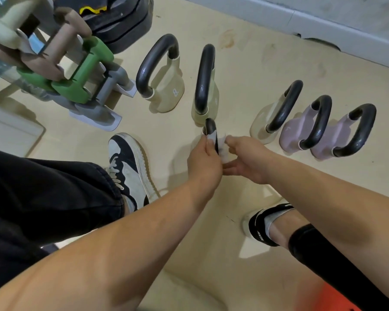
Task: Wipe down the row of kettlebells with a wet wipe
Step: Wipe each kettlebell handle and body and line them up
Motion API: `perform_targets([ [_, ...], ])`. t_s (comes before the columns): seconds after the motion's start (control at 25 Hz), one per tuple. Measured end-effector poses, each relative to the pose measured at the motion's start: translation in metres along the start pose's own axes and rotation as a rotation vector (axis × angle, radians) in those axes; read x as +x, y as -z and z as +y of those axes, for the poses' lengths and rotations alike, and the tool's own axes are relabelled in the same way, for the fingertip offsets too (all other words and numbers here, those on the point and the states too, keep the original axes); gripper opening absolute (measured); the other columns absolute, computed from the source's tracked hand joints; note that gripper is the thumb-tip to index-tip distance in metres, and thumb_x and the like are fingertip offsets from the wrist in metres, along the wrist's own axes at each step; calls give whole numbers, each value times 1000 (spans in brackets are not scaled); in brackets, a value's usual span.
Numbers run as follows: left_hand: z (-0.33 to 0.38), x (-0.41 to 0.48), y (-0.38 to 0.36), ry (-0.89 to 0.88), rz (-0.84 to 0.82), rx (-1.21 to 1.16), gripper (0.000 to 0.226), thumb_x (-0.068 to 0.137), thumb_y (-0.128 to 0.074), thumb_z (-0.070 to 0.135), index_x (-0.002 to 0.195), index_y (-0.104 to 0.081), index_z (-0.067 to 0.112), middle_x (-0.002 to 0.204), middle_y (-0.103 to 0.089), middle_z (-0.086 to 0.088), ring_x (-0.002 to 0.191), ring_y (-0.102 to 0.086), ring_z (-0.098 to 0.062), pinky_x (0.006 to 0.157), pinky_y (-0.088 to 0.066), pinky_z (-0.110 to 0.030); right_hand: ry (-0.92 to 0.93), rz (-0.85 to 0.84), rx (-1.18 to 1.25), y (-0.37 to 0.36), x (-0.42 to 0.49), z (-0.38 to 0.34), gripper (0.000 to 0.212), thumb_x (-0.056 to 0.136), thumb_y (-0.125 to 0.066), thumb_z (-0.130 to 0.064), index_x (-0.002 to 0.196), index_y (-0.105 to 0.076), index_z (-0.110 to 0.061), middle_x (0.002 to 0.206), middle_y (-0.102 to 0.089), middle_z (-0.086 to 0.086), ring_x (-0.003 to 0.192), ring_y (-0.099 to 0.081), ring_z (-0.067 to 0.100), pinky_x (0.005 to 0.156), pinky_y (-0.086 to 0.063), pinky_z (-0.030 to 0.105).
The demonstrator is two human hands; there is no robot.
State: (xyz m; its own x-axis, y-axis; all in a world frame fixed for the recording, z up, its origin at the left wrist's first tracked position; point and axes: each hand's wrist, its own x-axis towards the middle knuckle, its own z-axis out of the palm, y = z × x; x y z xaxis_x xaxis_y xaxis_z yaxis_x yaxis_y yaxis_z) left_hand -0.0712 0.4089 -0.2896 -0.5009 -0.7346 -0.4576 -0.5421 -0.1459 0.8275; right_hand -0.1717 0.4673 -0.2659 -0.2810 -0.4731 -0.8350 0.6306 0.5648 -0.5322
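The person is holding a kettlebell (210,133) up close, pulled out of the row, and only its black handle is showing between the two hands. The left hand (203,162) is gripping the handle, with its fingers (209,142) curled tight around it. The right hand (245,158) is pinching a white wet wipe (222,151) against the handle, just beside the left fingers. The wipe is looking crumpled and mostly hidden, so how much of it is touching the handle is hard to tell.

I think the step in hand is rubbing this handle clean. Next, the right fingers probably need to be sliding the wipe along the bar and down to the body, while the left hand is keeping the weight steady.

Just past the fingertips, two cream kettlebells (206,86) are standing on the floor (256,70). Off to the right of the right hand, one more cream one (276,113) and two purple kettlebells (310,126) are waiting in the row. Left of the left hand there is a shoe (130,162), and farther off a rack of green and tan dumbbells (76,72)
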Motion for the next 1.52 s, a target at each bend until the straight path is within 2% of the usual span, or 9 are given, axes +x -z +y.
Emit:
perform_targets([
  [0.12, -21, -3, 28, -72, -39, 183, 35, 109, -29, 35, 117, -61, 25, 98, -68, 5, 90, -61, -16, 81, -49, -31, 44, 110, -436, -11, 1, -14, 47, 106, -37, -49, 149, -44, -31, 129, -51, 2, 106, -67, 37, 95, -58, 49],
  [0.28, -25, -36, 32, -34, -85, 229, 32, 109, -32, 29, 89, -54, 17, 75, -57, 4, 68, -52, -15, 59, -37, -27, 76, 79, -406, -17, 5, -24, 53, 102, -50, -54, 148, -49, -29, 140, -51, 2, 112, -63, 38, 87, -61, 50],
  [0.48, 45, 21, 28, 358, -60, -250, 27, 102, -43, 14, 114, -66, 10, 89, -68, -6, 74, -62, -18, 62, -45, -28, 141, 83, -469, -27, 12, -15, 31, 99, -55, -43, 128, -65, -42, 126, -65, -8, 120, -56, 23, 98, -54, 56],
  [0.68, -12, -29, 19, -104, -68, 66, 37, 108, -31, 26, 144, -43, 27, 128, -58, 11, 112, -56, -7, 92, -46, -24, 140, 76, -333, -20, 24, -17, 26, 98, -59, -41, 118, -73, -35, 118, -75, -3, 109, -71, 22, 98, -56, 47],
  [0.8, -1, -18, 6, -46, 32, 34, 36, 109, -29, 26, 138, -50, 23, 120, -62, 6, 108, -61, -14, 89, -48, -29, 163, 94, -331, -16, 33, -17, 25, 97, -63, -41, 113, -76, -28, 112, -76, -1, 100, -72, 23, 90, -57, 41],
  [1.0, 53, 83, 16, 491, -72, -148, 32, 102, -42, 17, 125, -57, 2, 110, -69, -17, 101, -70, -36, 91, -58, -45, 139, 189, -322, -6, 38, -12, 42, 103, -44, -51, 117, -68, -19, 111, -73, 1, 94, -73, 23, 88, -60, 42],
  [1.12, 60, 57, 12, 330, -54, -6, 40, 105, -36, 26, 131, -53, 2, 121, -65, -12, 111, -64, -33, 95, -53, -38, 90, 209, -294, -4, 36, -16, 46, 103, -40, -51, 120, -67, -18, 113, -73, 7, 95, -74, 28, 86, -63, 47],
  [1.28, 6, -32, 30, -21, -111, 217, 30, 106, -31, 35, 111, -60, 27, 96, -67, 11, 94, -66, -16, 69, -46, -22, 54, 138, -322, -18, 33, -22, 52, 101, -45, -54, 108, -70, -9, 102, -76, 16, 87, -74, 32, 79, -64, 44],
  [1.52, -6, 21, 72, 155, -152, 409, 32, 106, -36, 28, 104, -64, 11, 99, -69, -13, 89, -66, -28, 80, -53, -38, 108, 98, -396, -39, 28, -17, 40, 92, -68, -37, 112, -65, -3, 92, -76, 15, 82, -75, 31, 83, -64, 49],
])
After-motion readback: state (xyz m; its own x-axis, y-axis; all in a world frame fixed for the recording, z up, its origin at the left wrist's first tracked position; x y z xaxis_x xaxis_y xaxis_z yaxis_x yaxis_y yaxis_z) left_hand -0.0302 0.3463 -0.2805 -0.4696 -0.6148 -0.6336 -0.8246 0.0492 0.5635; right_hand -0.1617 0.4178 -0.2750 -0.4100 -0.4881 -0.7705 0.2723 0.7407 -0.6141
